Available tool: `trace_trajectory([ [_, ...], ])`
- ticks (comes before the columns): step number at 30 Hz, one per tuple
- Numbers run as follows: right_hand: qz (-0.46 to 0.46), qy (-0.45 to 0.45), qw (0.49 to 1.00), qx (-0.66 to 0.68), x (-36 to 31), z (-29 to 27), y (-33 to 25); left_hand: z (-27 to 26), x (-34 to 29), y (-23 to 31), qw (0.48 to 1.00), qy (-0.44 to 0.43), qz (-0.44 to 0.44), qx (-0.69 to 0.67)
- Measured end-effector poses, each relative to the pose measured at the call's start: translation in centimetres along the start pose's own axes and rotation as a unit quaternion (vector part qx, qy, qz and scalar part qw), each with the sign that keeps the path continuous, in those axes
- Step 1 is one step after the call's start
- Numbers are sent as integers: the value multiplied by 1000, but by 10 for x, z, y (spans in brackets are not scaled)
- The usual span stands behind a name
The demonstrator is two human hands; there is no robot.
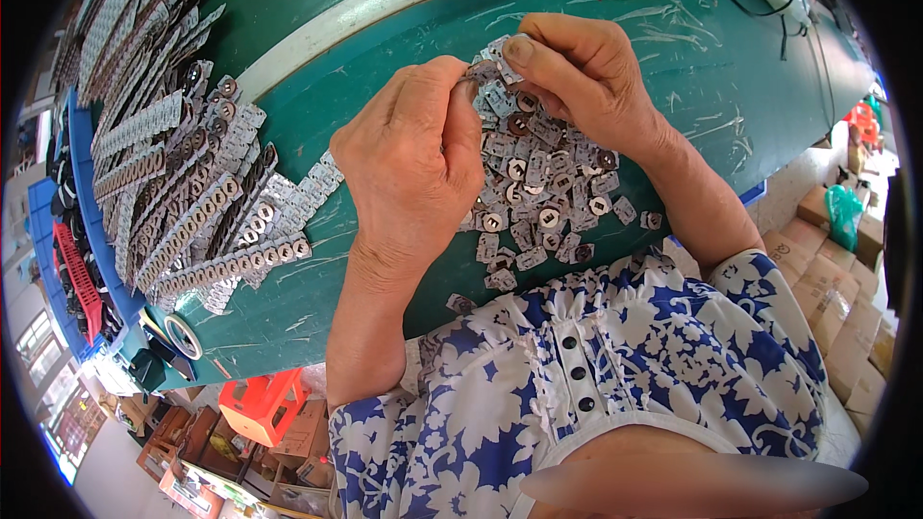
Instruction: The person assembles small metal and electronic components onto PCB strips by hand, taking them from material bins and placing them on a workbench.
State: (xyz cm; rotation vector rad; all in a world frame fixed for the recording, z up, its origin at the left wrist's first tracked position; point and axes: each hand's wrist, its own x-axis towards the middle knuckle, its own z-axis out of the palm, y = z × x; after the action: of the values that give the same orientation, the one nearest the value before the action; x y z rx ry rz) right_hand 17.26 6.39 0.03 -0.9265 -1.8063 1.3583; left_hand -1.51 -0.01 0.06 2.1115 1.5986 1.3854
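Observation:
Both my hands are raised over the green table, fingertips close together. My left hand (413, 149) pinches one end of a short strip of small grey parts (493, 58). On the strip's other end, the thumb and bent fingers of my right hand (591, 82) are closed. Fingers cover much of the strip. Below lies a loose pile of small squarish grey parts (529, 173), some with a round brown or white piece on them. To the left, many long strips of joined parts (212, 211) lie heaped.
A blue bin (91, 197) and a red basket (79, 279) stand at the left edge. A tape roll (183, 336) lies near the table's left corner. An orange stool (264, 408) and cardboard boxes (817, 274) are beyond the table. A cable (740, 0) runs at the far right.

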Motion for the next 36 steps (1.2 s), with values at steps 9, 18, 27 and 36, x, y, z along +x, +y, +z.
trace_trajectory([
  [9,114,1,980,163,-2,1,-7,-6,3,6,1000,-30,-1,-5],
  [18,-1,-90,991,-99,2,-18,-5,-5,3,-3,988,-16,-84,-125],
  [27,-64,-101,992,-45,0,-16,-7,-15,4,7,937,-115,-185,-274],
  [36,-34,-116,992,-32,0,-16,-12,-17,3,4,916,-148,-218,-302],
])
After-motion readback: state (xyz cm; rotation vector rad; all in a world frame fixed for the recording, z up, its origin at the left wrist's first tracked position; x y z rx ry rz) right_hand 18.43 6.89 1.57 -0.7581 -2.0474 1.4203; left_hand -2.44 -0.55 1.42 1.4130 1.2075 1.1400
